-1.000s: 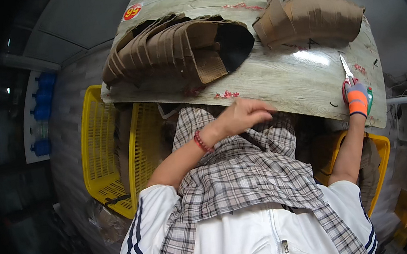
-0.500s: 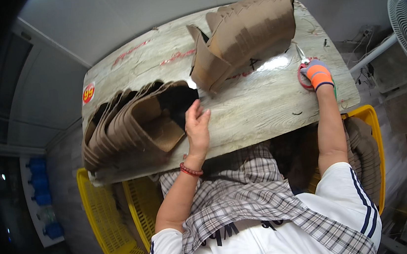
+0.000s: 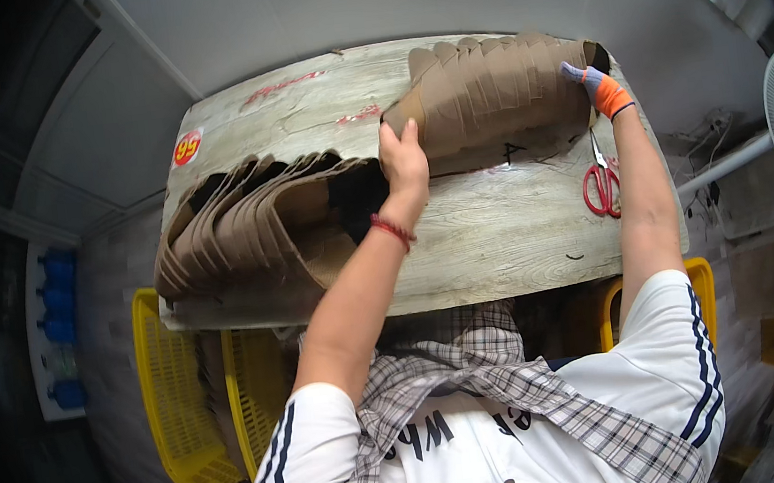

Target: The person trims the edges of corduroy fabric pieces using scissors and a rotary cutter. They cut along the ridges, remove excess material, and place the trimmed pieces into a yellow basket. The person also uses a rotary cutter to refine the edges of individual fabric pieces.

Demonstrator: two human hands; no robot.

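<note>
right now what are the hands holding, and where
Both grip the far stack of folded cardboard pieces: left hand at its left end, gloved right hand at its right end.

Evenly and fairly brightly lit from above, with soft short shadows under the fanned brown cardboard pieces on the pale wood-grain tabletop. Mild sheen on the grey wall behind. Strong fisheye bending of straight edges toward the rim, black vignette at left and corners. Sharp centre, softer periphery.

Scissors on table, right of two cardboard stacks.
</note>
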